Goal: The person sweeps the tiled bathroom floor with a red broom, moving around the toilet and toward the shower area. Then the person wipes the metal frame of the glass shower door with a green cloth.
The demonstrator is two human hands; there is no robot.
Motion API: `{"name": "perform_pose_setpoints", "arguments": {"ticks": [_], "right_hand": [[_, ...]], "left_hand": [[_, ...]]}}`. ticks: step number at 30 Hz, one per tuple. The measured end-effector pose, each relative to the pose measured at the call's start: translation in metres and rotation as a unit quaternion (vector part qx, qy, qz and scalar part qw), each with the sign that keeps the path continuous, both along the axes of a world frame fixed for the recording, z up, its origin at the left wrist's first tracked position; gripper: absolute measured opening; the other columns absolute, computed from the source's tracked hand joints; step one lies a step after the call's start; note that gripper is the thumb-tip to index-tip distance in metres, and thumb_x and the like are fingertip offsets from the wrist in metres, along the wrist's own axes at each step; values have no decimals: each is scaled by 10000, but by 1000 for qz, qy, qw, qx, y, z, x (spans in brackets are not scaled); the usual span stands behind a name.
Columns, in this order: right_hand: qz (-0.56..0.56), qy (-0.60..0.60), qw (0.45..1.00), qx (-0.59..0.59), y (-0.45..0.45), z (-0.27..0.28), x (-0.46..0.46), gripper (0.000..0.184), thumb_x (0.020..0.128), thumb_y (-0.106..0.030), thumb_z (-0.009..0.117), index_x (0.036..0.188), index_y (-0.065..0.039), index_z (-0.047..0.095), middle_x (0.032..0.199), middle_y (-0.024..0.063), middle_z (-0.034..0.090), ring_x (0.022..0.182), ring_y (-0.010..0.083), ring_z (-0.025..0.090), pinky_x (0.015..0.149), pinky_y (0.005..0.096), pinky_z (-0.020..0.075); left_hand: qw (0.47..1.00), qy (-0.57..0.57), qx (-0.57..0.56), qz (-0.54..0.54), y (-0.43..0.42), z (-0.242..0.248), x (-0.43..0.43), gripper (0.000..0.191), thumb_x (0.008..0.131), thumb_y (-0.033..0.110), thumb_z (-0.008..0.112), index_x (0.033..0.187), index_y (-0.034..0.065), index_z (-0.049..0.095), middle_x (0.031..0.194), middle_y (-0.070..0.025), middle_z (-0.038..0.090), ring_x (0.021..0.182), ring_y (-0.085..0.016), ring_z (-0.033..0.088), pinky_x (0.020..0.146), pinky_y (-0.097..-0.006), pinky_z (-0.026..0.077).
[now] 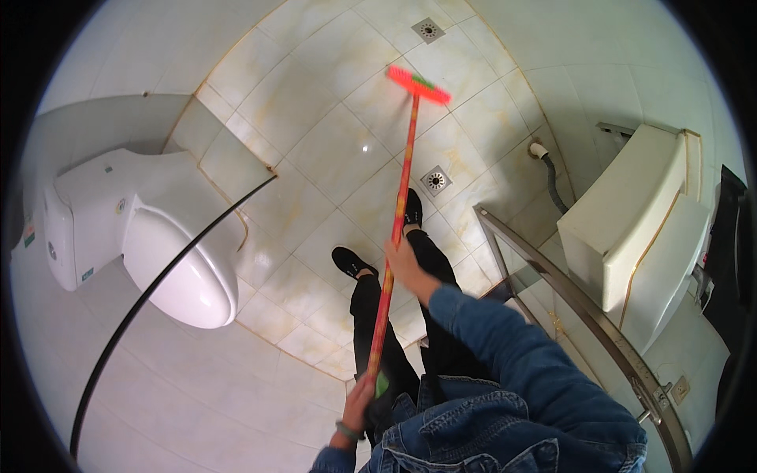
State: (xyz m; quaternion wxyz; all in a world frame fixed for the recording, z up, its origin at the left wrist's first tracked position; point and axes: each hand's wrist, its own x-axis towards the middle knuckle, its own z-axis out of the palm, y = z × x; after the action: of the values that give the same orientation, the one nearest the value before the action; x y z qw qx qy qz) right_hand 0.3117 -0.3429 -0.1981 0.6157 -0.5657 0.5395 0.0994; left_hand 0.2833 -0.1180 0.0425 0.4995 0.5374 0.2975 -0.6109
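Observation:
A long-handled floor brush point(418, 84) with a pink and green head reaches out over the marbled tile floor point(313, 136). Its head is slightly blurred. My right hand point(405, 263) grips the red patterned handle point(404, 183) around its middle. Lower down, my left hand point(356, 399), with a band at the wrist, holds the handle near its green end cap point(381, 385). The handle runs at a slant between my black shoes, past the floor drain point(436, 180).
At left, a white toilet point(177, 266) stands partly behind a glass panel with a black edge strip point(148, 290). A second drain point(428, 29) lies beyond the brush. To the right are a metal door frame point(568, 290), a grey hose point(552, 183) and a white fixture point(627, 201).

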Motion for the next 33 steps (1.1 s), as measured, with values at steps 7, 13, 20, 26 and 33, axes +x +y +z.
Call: {"name": "perform_pose_setpoints", "arguments": {"ticks": [7,13,20,26,33], "right_hand": [[-94,33,994,48,-29,-2,-42,252,866,-262,479,761,-38,431,554,54,475,454,158,488,423,301,400],[21,14,998,-52,-184,-64,58,282,859,-294,491,748,-35,480,552,62,500,476,161,506,457,320,417],[-56,-23,997,57,-153,-28,20,318,849,-304,508,744,-5,481,552,75,515,494,194,527,480,339,424],[-81,-21,995,55,-128,-15,-4,268,860,-264,495,741,-24,487,523,57,478,446,160,493,422,302,392],[-75,-71,994,22,-275,-31,110,292,860,-308,484,774,-29,482,614,68,526,512,162,514,459,308,415]], "left_hand": [[999,17,47,-6,-45,15,-9,415,912,241,482,1241,-12,469,1103,-38,540,1001,-115,487,882,-235,374],[991,-15,-52,125,-169,-60,42,375,925,245,472,1195,-15,492,1014,-10,552,915,-71,490,817,-195,387],[998,-55,-5,11,-155,-20,15,395,916,273,461,1223,26,487,781,72,458,633,-29,357,543,-175,284],[998,-55,34,-23,-144,0,3,437,927,263,458,1247,-35,454,1073,-32,539,968,-110,487,854,-234,377],[990,-128,-29,-53,-263,-67,95,350,924,283,457,1121,3,529,640,49,377,560,-50,339,499,-207,274]]}}
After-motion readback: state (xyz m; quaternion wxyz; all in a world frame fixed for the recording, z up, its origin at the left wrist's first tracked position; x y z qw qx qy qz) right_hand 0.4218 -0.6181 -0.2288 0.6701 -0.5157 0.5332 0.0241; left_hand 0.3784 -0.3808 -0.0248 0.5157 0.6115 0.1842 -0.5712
